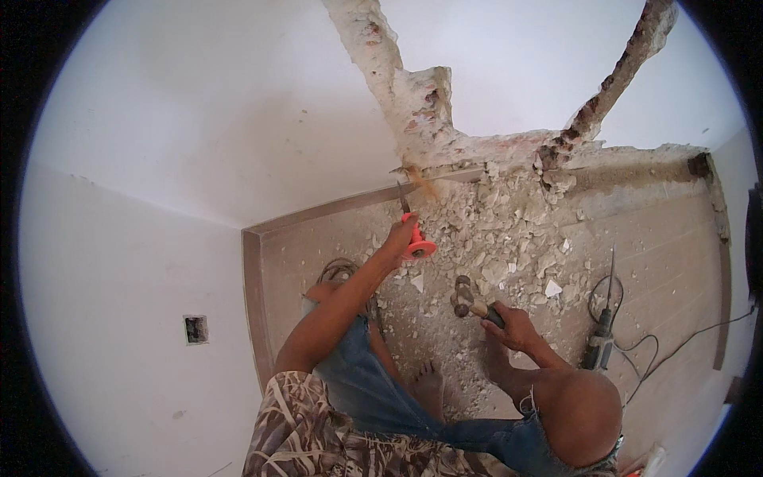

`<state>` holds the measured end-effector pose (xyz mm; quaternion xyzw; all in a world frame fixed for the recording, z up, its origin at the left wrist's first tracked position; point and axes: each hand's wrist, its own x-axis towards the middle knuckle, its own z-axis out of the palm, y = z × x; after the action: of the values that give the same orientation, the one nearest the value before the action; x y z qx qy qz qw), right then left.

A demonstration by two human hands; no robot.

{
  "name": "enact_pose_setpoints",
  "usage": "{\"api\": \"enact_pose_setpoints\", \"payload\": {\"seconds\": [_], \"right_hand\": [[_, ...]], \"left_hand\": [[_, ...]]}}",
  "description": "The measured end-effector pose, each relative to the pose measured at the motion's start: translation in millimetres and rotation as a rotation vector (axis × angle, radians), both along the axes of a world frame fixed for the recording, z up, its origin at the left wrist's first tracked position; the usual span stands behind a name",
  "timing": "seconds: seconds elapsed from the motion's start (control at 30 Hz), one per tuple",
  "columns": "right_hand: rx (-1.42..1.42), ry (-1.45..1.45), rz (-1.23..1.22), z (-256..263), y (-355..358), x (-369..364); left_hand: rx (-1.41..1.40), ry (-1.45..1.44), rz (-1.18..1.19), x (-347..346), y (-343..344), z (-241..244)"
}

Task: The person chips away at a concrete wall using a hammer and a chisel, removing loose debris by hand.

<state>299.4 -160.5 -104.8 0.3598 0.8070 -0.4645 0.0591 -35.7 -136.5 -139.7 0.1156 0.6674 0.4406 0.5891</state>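
My left hand (400, 239) grips a cold chisel (419, 237) by its orange guarded handle. The steel tip points up toward the baseboard tiles (357, 201) at the foot of the white wall; whether it touches them I cannot tell. In my right hand (512, 328) is a ball-peen hammer (463, 296), held by its handle, its head over the dusty floor and apart from the chisel. Broken plaster and masonry rubble (506, 226) lies heaped beyond both hands, below a chased channel (501, 146) that exposes rough brick and mortar.
To the right, a corded power hammer (599, 343) with a long bit lies on the tiled floor, its black cable (685, 337) running to the right. A coiled cable (340, 268) sits by my left leg. The left wall holds a recessed electrical box (195, 330).
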Motion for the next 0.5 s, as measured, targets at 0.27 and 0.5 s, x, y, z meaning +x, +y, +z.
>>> {"api": "enact_pose_setpoints", "payload": {"seconds": [0.27,0.5], "right_hand": [[0.134,0.058,0.054,8.6,4.1,-24.3],[0.224,0.109,0.183,17.9,0.9,-34.6]], "left_hand": [[0.061,-0.045,-0.038,4.0,11.7,8.0],[0.039,-0.196,-0.003,-14.1,6.4,4.2]]}}
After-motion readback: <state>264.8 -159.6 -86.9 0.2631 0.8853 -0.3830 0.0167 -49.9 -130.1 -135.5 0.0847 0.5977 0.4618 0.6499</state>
